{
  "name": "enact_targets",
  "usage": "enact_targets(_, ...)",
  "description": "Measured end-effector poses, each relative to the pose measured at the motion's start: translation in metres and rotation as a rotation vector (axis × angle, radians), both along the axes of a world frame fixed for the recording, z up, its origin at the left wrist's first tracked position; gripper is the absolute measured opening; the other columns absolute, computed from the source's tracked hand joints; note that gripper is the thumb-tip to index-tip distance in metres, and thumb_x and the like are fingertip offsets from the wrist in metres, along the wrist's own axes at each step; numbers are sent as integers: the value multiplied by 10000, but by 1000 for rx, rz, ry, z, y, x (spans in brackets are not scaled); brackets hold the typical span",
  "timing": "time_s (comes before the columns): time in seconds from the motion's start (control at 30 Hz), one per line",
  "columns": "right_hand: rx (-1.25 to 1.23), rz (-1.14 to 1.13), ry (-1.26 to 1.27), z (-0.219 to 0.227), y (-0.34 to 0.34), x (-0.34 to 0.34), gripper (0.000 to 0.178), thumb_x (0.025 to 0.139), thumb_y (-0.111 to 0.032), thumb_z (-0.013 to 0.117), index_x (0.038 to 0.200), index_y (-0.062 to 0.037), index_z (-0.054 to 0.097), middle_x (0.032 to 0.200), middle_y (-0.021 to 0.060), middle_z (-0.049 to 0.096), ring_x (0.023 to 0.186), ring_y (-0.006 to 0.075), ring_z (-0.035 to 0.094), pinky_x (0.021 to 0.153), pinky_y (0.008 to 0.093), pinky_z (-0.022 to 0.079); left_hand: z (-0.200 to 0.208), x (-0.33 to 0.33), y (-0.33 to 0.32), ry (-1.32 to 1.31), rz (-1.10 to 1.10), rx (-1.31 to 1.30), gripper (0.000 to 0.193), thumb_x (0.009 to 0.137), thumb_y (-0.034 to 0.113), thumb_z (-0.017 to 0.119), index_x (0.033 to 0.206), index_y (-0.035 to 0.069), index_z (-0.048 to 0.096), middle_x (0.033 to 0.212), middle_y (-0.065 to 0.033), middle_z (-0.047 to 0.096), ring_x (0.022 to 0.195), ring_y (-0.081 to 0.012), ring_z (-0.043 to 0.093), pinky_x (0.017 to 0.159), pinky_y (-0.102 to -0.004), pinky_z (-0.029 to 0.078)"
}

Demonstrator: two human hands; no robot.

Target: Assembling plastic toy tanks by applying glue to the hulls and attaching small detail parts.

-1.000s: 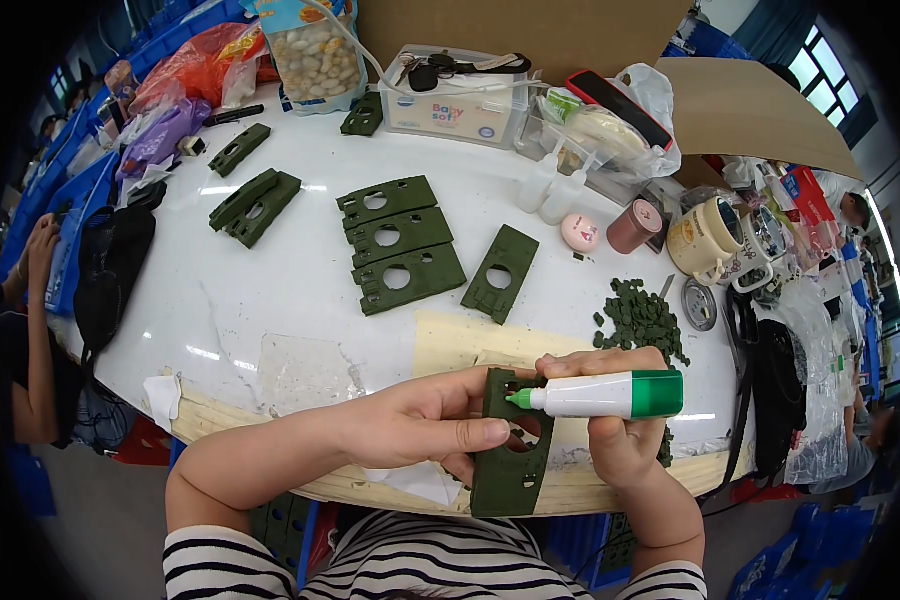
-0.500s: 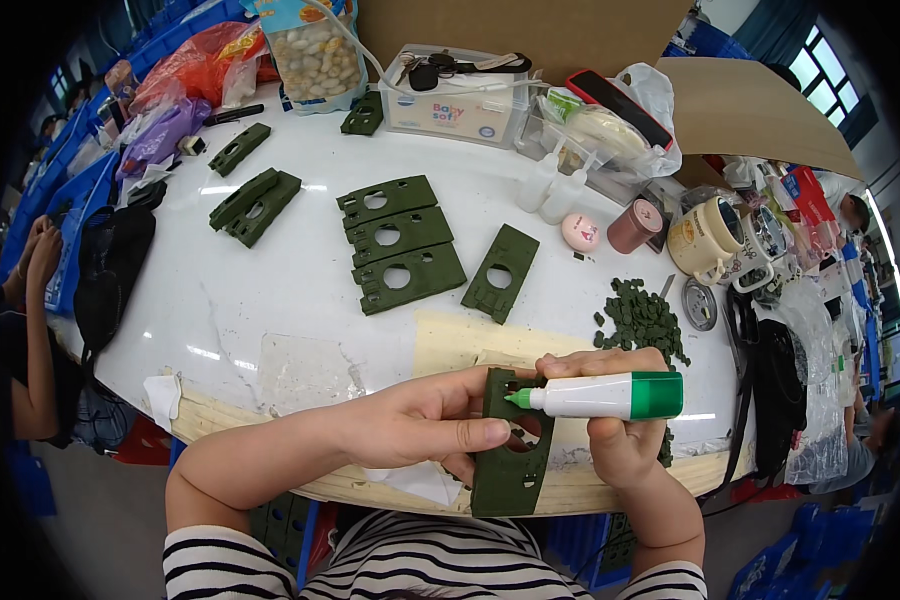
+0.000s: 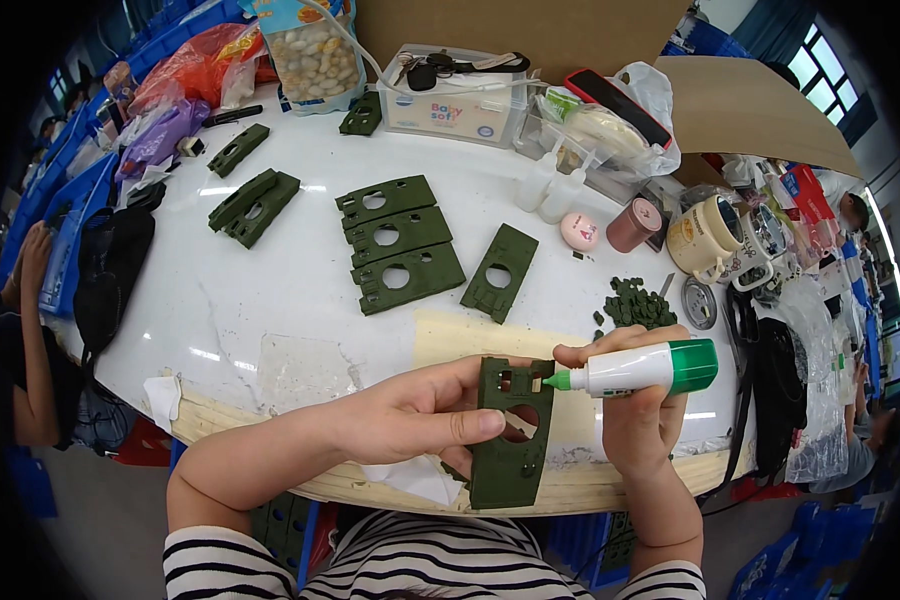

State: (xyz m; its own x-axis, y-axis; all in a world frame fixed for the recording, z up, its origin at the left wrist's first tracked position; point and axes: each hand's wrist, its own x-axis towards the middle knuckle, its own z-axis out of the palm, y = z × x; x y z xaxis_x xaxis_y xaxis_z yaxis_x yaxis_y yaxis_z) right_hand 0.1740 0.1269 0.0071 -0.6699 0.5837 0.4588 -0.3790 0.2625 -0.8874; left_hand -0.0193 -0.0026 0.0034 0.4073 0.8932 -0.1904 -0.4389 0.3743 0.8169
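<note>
Green slotted panel [image 3: 507, 480], to an onlooker's eye light, stiff and brittle around its cutouts, is held above the near side of the yellow sheet [image 3: 450, 335], pinched in the left hand [image 3: 415, 412] (solid long edges look safest to hold). At the sheet's right, the right hand [image 3: 642, 430] clasps a white-and-green bottle [image 3: 630, 372]; its nozzle [image 3: 560, 381], moments ago at the slots, now meets the panel's right edge.

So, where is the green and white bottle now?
Right of centre in the head view, the bottle is in the right hand, its tip by the green plate in the left hand.
</note>
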Motion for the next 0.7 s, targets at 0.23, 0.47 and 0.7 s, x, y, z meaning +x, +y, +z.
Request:
enact_targets(0.23,-13,12,14,1,1,0,404,935,-363,533,1075,-8,400,971,182,606,924,290,649,795,371,514,0,-1,0,11,25,24,594,969,271,485,1448,70,198,1311,-146,471,1179,-225,508,831,-321,528)
enact_targets(0.47,-4,16,34,-1,1,0,395,936,-340,537,1092,-3,404,984,174,589,936,312,646,823,400,512,1,0,0,6,32,22,599,967,294,500,1447,82,210,1281,-116,494,1151,-191,521,827,-304,520)
enact_targets(0.7,22,29,17,-2,2,1,390,938,-328,536,1094,2,400,1001,177,581,944,327,643,819,403,515,0,-1,0,21,29,40,583,971,240,472,1448,63,188,1328,-170,454,1182,-254,515,828,-338,540)
